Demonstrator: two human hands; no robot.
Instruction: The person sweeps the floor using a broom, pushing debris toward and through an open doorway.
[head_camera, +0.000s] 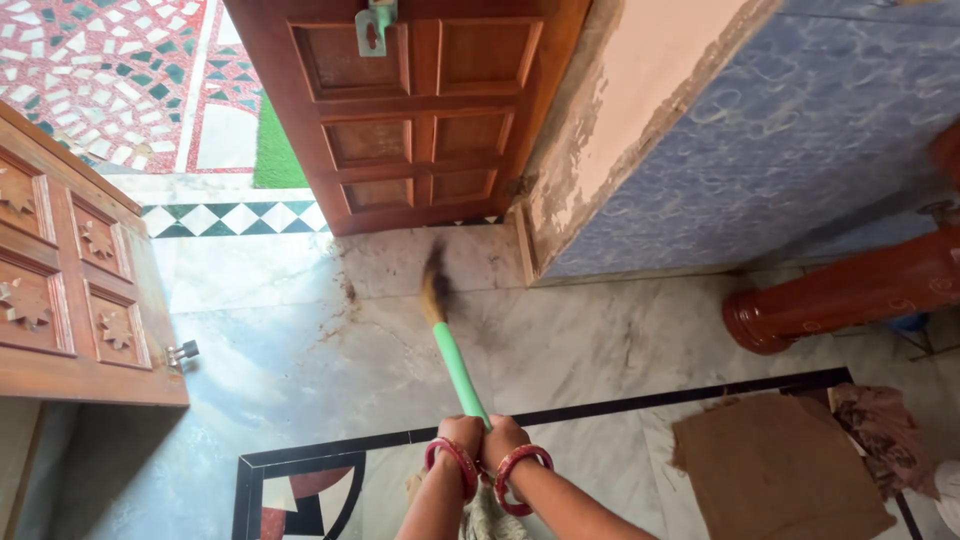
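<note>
Both my hands grip the near end of a broom with a green handle (456, 365). My left hand (460, 437) and my right hand (503, 440) sit side by side, fingers closed around the handle, each wrist wearing red bangles. The handle slants away from me to the blurred straw head (434, 283), which touches the marble floor (300, 350) just in front of the open doorway. Dark dirt marks lie on the floor around the broom head.
A brown panelled door leaf (410, 110) stands open ahead, another (70, 270) at the left. A peeling wall corner (600, 150) juts at right. A red wooden furniture leg (850, 290), flat cardboard (775, 465) and a crumpled cloth (885, 430) lie right.
</note>
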